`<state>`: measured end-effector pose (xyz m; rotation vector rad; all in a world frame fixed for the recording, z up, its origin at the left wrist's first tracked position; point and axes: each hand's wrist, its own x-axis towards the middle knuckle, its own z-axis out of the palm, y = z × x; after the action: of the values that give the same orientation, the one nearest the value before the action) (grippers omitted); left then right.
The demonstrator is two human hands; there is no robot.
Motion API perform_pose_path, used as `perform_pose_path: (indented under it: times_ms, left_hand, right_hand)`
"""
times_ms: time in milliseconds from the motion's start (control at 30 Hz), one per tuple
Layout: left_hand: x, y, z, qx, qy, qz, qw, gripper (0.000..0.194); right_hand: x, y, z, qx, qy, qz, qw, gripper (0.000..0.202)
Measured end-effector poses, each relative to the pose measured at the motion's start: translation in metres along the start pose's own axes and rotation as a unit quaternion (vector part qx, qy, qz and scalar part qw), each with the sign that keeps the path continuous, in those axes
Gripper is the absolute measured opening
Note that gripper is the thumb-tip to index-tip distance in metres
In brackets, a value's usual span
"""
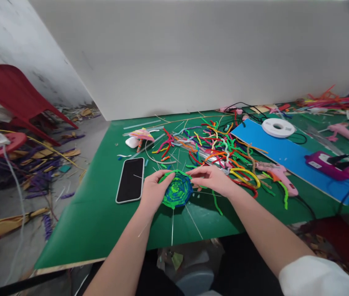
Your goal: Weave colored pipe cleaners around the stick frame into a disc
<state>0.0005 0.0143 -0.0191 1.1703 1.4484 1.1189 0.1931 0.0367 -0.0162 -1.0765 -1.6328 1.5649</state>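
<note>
"What is in front of you?"

"A round woven disc (pixel 177 191), blue and green, fuzzy, with thin pale spokes (pixel 172 228) sticking out past its rim; it is just above the near part of a green table (pixel 84 222), between my two hands."

"And how are those hands set?"

"My left hand (pixel 154 189) is closed in a pinch on the disc's left edge, thumb on the face and fingers curled behind; my right hand (pixel 213 179) is partly curled at the upper right edge, thumb and forefinger close together – whether they grip a strand there, I cannot tell."

"How would it handle?"

"Light, I judge; the weave looks soft and not slippery, while the spokes seem springy and easy to bend or snag; the dense woven part near the rim is the place to take hold, with a gentle pinch, as the long spoke ends would give poor control."

"What lies around it?"

"A phone (pixel 130 181), dark screen up, just beside my left hand; beyond the disc, a tangled heap of bright fuzzy stems (pixel 220 148); to the right, a pink glue gun (pixel 278 174) on its side – and past that a blue board (pixel 294 160) with a white spool (pixel 278 128) on it."
</note>
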Motion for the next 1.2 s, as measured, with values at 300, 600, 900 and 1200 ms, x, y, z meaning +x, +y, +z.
perform_pose_path:
  times_ms: [300, 600, 900, 1200]
  left_hand:
    - [-0.004, 0.016, -0.042, -0.041, -0.397, -0.001, 0.917, 0.076]
    - [0.008, 0.013, -0.045, 0.013, -0.509, -0.038, 0.86, 0.063]
    - [0.002, 0.014, -0.041, -0.006, -0.609, -0.074, 0.79, 0.089]
    - [0.001, 0.007, -0.016, 0.07, -0.558, -0.071, 0.824, 0.053]
  right_hand:
    - [-0.001, -0.003, -0.006, 0.029, 0.006, 0.027, 0.999, 0.02]
    - [-0.005, -0.005, -0.011, 0.028, -0.128, 0.04, 0.991, 0.02]
    - [-0.007, -0.009, -0.015, 0.0, -0.176, 0.051, 0.983, 0.021]
    - [-0.008, -0.009, -0.013, -0.016, -0.207, 0.048, 0.977, 0.024]
